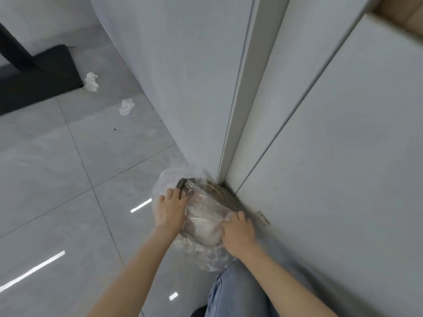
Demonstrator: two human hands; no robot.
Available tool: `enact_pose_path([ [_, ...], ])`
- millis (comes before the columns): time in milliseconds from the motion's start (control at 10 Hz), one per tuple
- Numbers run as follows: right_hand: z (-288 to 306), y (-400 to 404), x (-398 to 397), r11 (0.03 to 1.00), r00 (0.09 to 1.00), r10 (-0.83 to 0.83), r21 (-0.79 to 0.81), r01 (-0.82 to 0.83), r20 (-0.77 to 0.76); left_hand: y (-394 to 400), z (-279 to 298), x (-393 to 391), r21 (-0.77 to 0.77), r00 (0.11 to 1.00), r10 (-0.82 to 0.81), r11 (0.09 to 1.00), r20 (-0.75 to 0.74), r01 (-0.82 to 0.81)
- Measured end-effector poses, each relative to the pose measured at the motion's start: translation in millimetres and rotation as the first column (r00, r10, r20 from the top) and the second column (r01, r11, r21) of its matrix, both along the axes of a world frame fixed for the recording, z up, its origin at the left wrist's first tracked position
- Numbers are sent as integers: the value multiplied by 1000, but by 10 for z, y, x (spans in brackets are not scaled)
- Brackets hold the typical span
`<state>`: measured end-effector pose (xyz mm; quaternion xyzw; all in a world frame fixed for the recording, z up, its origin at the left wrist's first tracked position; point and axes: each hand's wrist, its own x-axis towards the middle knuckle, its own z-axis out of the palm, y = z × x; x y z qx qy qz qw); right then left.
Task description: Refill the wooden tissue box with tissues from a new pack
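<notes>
A clear plastic bag [199, 209] with white crumpled paper inside lies over a brown round container [225, 195] on the floor, in the corner by the cabinet. My left hand [170, 209] rests on the bag's left side, its fingers curled over the plastic near the rim. My right hand [239, 232] pinches the plastic on the right side, fingers bent into it. No wooden tissue box and no new tissue pack is in view.
Two crumpled white tissues [91, 82] [126, 107] lie on the grey tiled floor [68, 179]. A black furniture base [39, 81] stands at the upper left. White cabinet doors [332, 133] fill the right. My jeans-clad leg [231, 294] is below the bag.
</notes>
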<state>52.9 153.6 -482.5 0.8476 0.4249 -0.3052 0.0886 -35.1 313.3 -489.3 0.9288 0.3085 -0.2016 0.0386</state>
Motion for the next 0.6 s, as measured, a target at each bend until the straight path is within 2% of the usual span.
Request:
enact_pose_path([
  [100, -62, 0, -6, 996, 998, 46, -84, -43, 35, -81, -82, -18, 68, 999, -31, 997, -22, 32],
  [200, 31, -3, -15, 997, 999, 13, -79, -10, 36, -146, -22, -48, 63, 1000, -5, 998, -23, 6],
  [300, 271, -20, -21, 996, 997, -72, 48, 71, 7, -200, 226, -73, 49, 1000, -1, 999, -18, 1],
  [400, 652, -27, -7, 957, 975, -205, 193, 219, -88, -248, 592, -99, 1, 1000, 11, 1000, 14, -11],
  [600, 1735, -78, -72, 874, 913, -304, 302, 381, -273, -367, 1561, -122, -169, 996, 8, 986, 92, 7],
])
